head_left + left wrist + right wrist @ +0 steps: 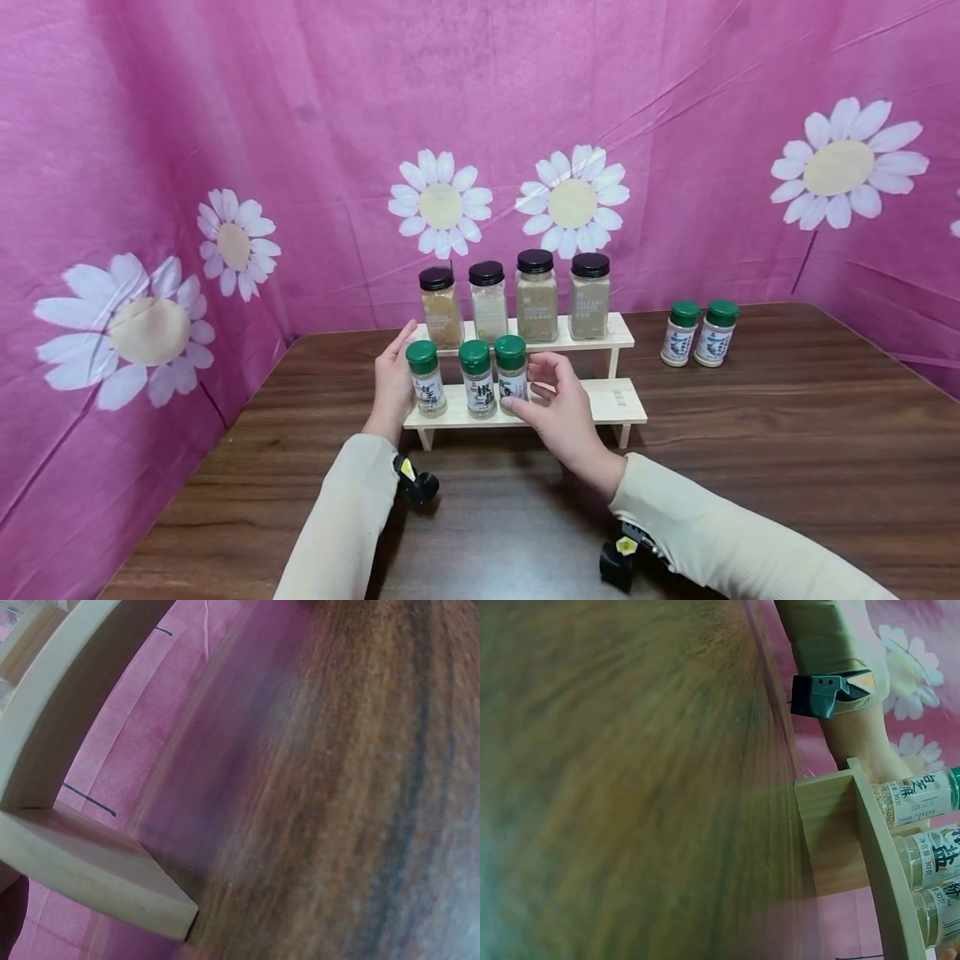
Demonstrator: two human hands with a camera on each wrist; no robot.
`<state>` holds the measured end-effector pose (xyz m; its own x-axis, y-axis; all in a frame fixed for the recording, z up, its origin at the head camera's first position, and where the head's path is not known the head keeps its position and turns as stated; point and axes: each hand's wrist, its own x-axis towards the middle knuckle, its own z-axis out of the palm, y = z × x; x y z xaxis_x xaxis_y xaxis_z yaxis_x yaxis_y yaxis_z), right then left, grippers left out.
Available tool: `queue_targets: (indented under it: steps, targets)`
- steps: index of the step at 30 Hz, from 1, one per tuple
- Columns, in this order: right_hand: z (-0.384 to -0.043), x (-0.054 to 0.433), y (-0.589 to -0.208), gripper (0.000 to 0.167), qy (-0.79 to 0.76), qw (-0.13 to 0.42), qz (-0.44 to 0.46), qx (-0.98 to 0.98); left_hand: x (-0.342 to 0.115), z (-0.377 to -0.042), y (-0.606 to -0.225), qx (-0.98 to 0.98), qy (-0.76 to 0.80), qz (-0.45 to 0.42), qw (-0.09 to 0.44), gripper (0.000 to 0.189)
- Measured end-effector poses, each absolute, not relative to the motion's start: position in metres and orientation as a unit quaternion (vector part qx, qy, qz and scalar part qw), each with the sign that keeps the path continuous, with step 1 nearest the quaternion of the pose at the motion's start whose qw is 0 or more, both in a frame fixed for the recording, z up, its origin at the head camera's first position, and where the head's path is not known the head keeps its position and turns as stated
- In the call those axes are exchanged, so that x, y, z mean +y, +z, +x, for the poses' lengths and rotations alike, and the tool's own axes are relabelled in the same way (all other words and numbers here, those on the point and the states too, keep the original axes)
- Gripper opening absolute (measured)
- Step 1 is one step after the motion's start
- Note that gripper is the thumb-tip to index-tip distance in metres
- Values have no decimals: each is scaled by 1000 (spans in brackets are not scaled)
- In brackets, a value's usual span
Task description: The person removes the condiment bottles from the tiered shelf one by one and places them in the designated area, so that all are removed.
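A two-tier wooden rack (618,403) stands on the table. Three green-capped spice jars sit along its lower tier: a left jar (429,390), a middle jar (480,392) and a right jar (513,379). My right hand (558,412) holds that right jar, thumb across its front and fingers at its far side. At the rack's left end rests my left hand (392,385), its visible fingers fairly straight and some hidden behind the left jar. The right wrist view shows the left jar (922,799) upright on the board, beside the left hand (866,746).
Several black-capped square jars, such as a tall one (536,304), line the upper tier. Two more green-capped jars (678,342) stand close together on the brown table (750,450), right of the rack. A pink daisy-patterned cloth (495,100) hangs behind and around the table.
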<state>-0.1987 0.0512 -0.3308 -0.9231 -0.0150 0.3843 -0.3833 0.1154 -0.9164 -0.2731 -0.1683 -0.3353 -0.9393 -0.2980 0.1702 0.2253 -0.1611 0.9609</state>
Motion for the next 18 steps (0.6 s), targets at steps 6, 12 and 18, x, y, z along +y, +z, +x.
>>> queue_targets:
  steps: [6, 12, 18]
  targets:
    - [-203, 48, -336, 69, 629, 120, 132, -757, -169, -274, -336, -621, -764, 30, 173, 36]
    - [-205, 44, -336, 76, 589, 127, 138, -786, -169, -274, -337, -628, -757, 27, 178, 37]
    - [-205, 42, -330, 77, 545, 123, 127, -820, -169, -275, -338, -632, -752, 21, 185, 36]
